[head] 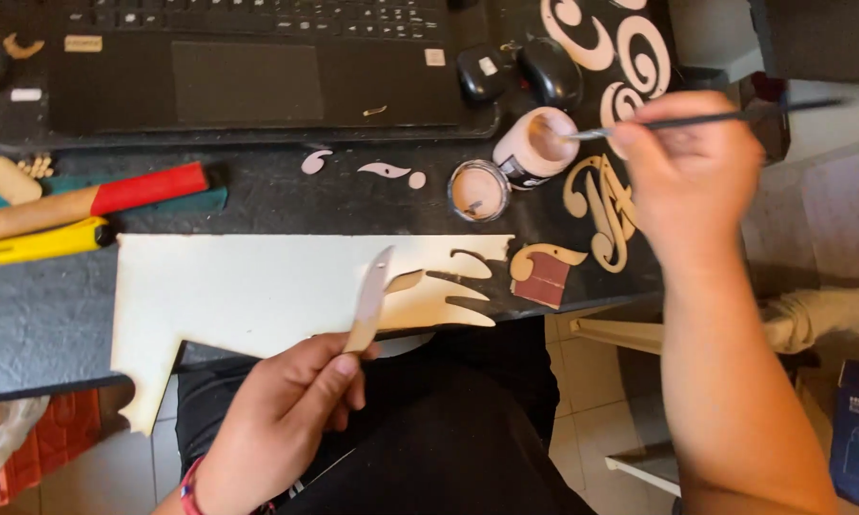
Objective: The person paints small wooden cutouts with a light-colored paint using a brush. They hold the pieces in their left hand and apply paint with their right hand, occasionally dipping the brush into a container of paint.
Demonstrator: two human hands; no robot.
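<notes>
The left hand (291,396) is pinched shut around the bottom end of a thin, curved, pale wooden cutout strip (369,298), thumb on top and fingers curled under, so the strip sticks up and away over the near edge of the big cream-coloured flat sheet of board (248,286) with shapes cut out of its right side. The right hand (692,167) is closed on a slim dark-handled paintbrush (706,119), held like a pen, with the bristle end sitting right at the mouth of a small open jar of pinkish paint (536,143), which lies tilted just past the far right corner of the board. The jar's round lid (478,190) rests just left of it, also beyond the board's far edge. To the right of the board there's a pale wooden ornate letter cutout (606,205), and touching the board's right end a small reddish-brown square of sandpaper (544,279). Well beyond the board sits a black laptop (248,76), and off the board's far left corner lies a red-and-tan handled tool (86,202).
</notes>
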